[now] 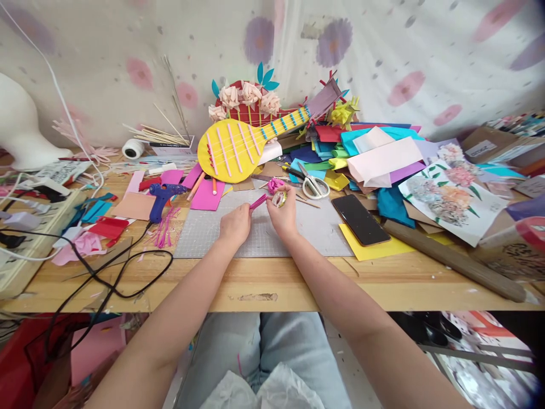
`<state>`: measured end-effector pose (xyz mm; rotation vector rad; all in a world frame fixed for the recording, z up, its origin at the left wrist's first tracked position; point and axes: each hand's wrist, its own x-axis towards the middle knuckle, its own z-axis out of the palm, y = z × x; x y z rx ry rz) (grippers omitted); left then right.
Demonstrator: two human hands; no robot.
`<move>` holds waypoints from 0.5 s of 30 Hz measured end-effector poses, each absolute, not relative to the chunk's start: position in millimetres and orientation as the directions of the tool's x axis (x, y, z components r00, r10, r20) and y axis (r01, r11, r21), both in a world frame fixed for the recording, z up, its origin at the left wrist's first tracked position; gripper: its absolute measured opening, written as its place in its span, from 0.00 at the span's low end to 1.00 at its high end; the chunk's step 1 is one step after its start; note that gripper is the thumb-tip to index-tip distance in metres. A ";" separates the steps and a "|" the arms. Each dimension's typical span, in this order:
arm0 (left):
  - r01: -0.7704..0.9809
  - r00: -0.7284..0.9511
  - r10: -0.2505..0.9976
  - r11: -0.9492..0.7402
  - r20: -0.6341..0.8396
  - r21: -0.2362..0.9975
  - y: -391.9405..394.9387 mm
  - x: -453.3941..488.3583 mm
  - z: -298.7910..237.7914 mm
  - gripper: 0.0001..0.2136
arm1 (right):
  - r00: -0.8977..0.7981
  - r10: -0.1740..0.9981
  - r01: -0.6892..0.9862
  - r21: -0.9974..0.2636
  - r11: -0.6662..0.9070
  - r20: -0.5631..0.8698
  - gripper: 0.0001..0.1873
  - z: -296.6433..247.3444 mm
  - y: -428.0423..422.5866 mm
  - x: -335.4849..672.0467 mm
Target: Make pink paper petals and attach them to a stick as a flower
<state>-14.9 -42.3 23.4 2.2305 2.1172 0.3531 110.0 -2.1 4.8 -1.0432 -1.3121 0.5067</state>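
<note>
Over the grey cutting mat (pixel 200 241), my left hand (pixel 235 224) is closed round a bundle of thin magenta paper strips (pixel 258 201), whose ends point toward the other hand. My right hand (pixel 284 215) is closed on a small pale roll of tape (pixel 279 199), its fingers close to the strip ends. A crumpled magenta paper piece, perhaps a flower (pixel 275 184), shows just beyond the right fingers; whether they touch it I cannot tell. White-handled scissors (pixel 315 186) lie right of that hand.
A yellow paper lute (pixel 230 150) leans at the back. The blue glue gun (pixel 162 199) stands left, its black cable (pixel 114 289) looping over the table edge. To the right are a phone (pixel 360 218), coloured paper (pixel 383 162) and a long brown tube (pixel 455 261).
</note>
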 end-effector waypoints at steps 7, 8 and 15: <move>0.950 0.032 0.985 -0.082 0.167 0.301 -41.7 -17.7 20.1 0.16 | 0.188 0.890 0.048 -0.909 0.415 0.416 0.19 11.4 -6.8 109.1; 0.936 0.033 0.983 -0.094 0.180 0.339 -41.8 -18.4 19.5 0.16 | 0.171 0.904 0.008 -0.918 0.397 0.392 0.19 12.1 -7.4 109.0; 0.246 0.059 0.997 0.033 -0.049 0.969 -36.6 -17.6 13.7 0.10 | 0.146 0.946 -0.084 -0.949 0.304 0.290 0.25 10.3 1.0 119.1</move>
